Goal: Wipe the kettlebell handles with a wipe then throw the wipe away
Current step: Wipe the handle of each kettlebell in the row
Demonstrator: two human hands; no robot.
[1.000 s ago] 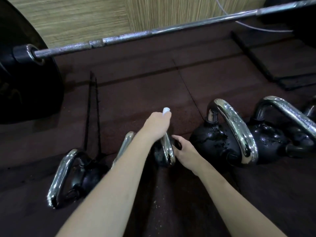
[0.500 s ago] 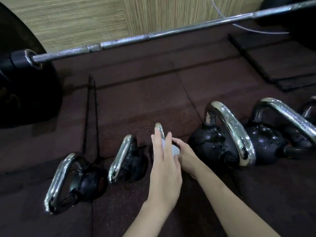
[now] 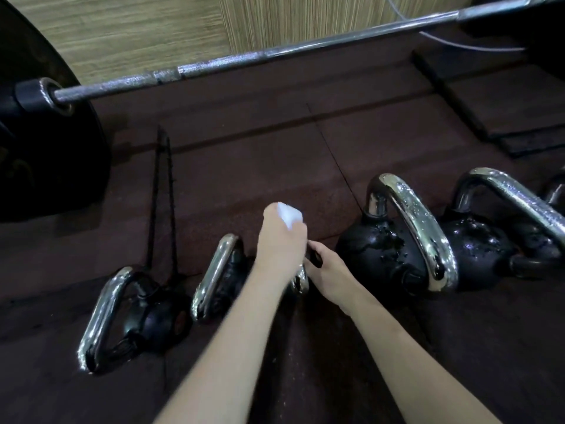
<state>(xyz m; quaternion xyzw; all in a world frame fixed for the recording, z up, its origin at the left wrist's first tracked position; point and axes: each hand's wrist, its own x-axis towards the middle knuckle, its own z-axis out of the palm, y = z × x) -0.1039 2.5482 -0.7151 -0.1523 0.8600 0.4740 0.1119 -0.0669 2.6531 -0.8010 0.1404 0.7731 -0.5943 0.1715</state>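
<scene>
A row of black kettlebells with chrome handles lies on the dark rubber floor. My left hand (image 3: 282, 243) is closed around a white wipe (image 3: 290, 217) and wraps the far part of the third kettlebell's handle (image 3: 301, 280), of which only the near chrome end shows. My right hand (image 3: 328, 270) grips that kettlebell's black body from the right. Two small kettlebells lie to the left, one (image 3: 101, 316) at the far left and one (image 3: 214, 273) beside my left arm. Bigger wet ones stand to the right, the nearer (image 3: 412, 228) and a further one (image 3: 513, 203).
A barbell bar (image 3: 275, 53) crosses the top of the view, with a large black plate (image 3: 46, 154) at the left. A raised dark mat edge (image 3: 458, 99) lies at the back right. A wood-patterned wall (image 3: 137, 29) stands behind.
My left hand, which was drawn back near the handle's near end, has slid forward along the handle with the wipe. My right hand has stayed on the kettlebell.
</scene>
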